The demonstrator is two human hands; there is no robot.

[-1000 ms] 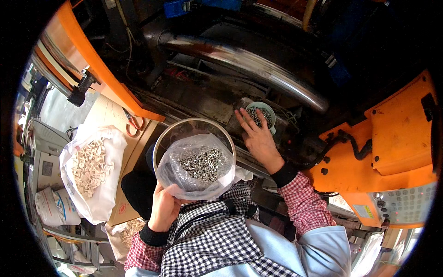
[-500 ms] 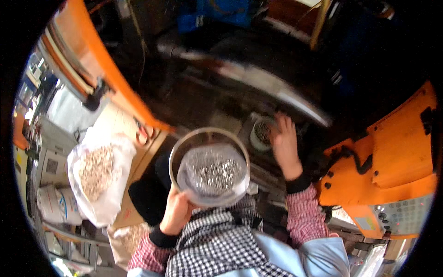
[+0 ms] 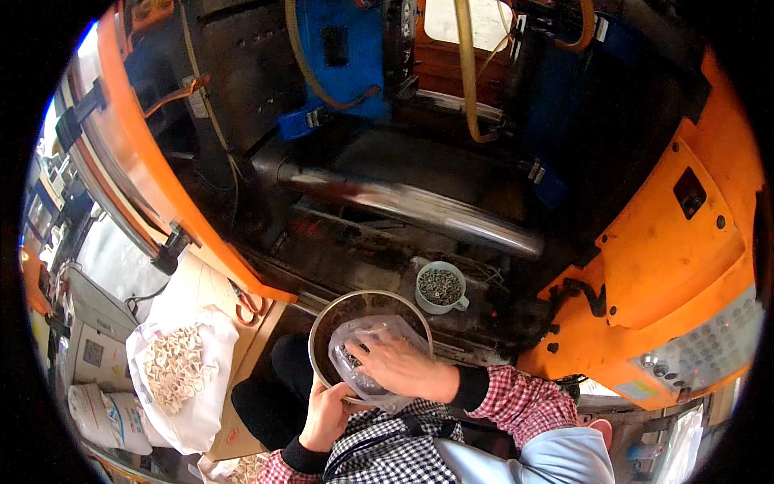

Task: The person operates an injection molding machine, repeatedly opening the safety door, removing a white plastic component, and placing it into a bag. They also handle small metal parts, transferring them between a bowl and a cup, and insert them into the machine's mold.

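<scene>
A round metal bowl (image 3: pixel 316 344) rests low in front of me, tilted slightly. Its rim is gripped at the near left side by my left hand (image 3: pixel 325 416), fingers closed. Inside the bowl lies a clear plastic bag (image 3: pixel 409 332) of small shiny metal parts, mostly covered now. My right hand (image 3: pixel 403 367) reaches over the bag from the right, its fingers stretched down onto the parts; the fingertips are partly hidden. Just beyond the bowl stands a pale green mug (image 3: pixel 443 300) with a handle, full of small metal parts.
A white bag (image 3: pixel 182 379) of beige curved pieces lies on cardboard (image 3: pixel 255 355) at left, near red-handled scissors (image 3: pixel 249 308). A polished metal bar (image 3: pixel 419 206) crosses the machine ahead. Orange panels (image 3: pixel 673 250) flank the machine, with a control panel (image 3: pixel 697 351) at right.
My right hand has moved from beside the mug back left and down into the bag in the bowl. My left hand still holds the bowl, which sits lower in view.
</scene>
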